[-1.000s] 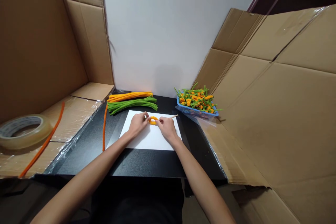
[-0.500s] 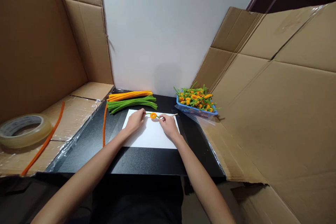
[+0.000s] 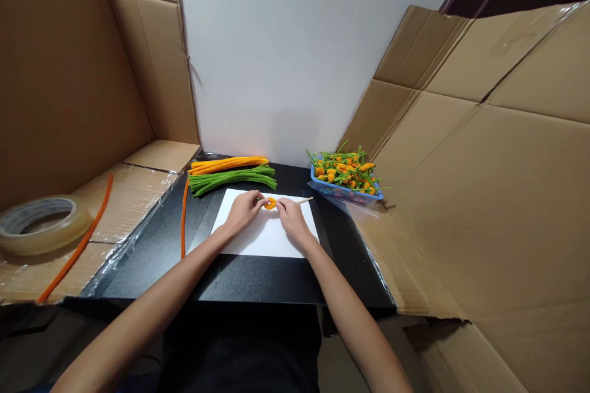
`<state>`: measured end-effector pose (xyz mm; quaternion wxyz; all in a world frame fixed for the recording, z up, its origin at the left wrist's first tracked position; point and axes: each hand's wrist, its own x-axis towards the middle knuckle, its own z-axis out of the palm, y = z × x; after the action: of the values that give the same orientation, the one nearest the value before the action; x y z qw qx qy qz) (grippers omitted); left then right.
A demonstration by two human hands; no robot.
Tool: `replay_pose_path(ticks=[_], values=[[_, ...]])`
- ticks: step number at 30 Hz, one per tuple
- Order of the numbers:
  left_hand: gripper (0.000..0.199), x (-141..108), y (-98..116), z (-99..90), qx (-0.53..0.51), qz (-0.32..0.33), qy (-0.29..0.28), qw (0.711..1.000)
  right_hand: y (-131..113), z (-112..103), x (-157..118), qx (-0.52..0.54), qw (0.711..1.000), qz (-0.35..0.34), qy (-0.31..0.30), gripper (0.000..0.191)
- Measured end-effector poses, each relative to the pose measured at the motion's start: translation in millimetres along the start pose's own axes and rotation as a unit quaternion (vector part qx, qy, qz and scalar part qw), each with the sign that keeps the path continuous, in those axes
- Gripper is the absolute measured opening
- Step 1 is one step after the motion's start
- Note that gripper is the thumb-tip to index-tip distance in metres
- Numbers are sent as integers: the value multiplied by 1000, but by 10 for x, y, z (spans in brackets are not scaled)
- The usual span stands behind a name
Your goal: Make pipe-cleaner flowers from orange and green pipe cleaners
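Over a white sheet of paper [image 3: 265,242], both hands meet at a small orange pipe-cleaner flower [image 3: 271,207] shaped like a ring. My left hand [image 3: 243,210] is closed, thumb and fingertips pinching the flower's left side. On the opposite side my right hand [image 3: 293,220] pinches it too. The green pipe cleaner joined to it is mostly hidden by the fingers. A thin pale stick [image 3: 305,200] lies by the right hand, pointing right; whether the hand touches it I cannot tell.
Orange pipe cleaners [image 3: 225,164] and green pipe cleaners [image 3: 233,180] lie bundled at the back left. A blue basket [image 3: 343,192] of finished flowers stands at the back right. Clear tape [image 3: 43,245] rests on cardboard at left. Cardboard walls [image 3: 498,196] flank the black table [image 3: 258,282].
Both hands have moved inward along the green pipe cleaner, and the fingertips now grip at the orange flower itself. The camera view has shifted slightly.
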<state>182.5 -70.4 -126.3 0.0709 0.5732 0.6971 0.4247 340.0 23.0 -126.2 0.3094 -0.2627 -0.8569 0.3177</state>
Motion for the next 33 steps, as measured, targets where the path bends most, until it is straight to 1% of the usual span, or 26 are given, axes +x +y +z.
replay_pose_path(ticks=[3, 6, 11, 17, 22, 26, 29, 31, 33], values=[[32, 43, -23, -78, 5, 3, -2, 1000, -18, -63, 2, -39, 999, -15, -14, 29], [32, 79, -67, -138, 15, 0, 21, 1000, -20, -125, 17, -50, 998, -19, -20, 28], [30, 94, -100, -153, -1, -17, 25, 1000, -36, -180, 27, -68, 997, -12, -29, 26], [30, 66, -80, -158, 17, -6, 22, 1000, -69, -175, 3, -77, 996, -10, -37, 27], [30, 58, -98, -160, 10, -9, 21, 1000, -39, -170, 7, -73, 997, -13, -32, 25], [28, 39, -105, -148, 34, 3, -1, 999, 2, -148, -9, -42, 999, -15, -27, 26], [29, 19, -65, -143, 58, 23, -10, 998, 11, -111, -25, -26, 999, -5, -36, 28], [36, 13, -26, -133, 13, 48, -26, 998, 3, -88, -28, -16, 999, 3, -41, 28], [42, 17, 0, -110, -64, 66, -57, 994, -12, -74, -25, 0, 999, -7, -37, 27]])
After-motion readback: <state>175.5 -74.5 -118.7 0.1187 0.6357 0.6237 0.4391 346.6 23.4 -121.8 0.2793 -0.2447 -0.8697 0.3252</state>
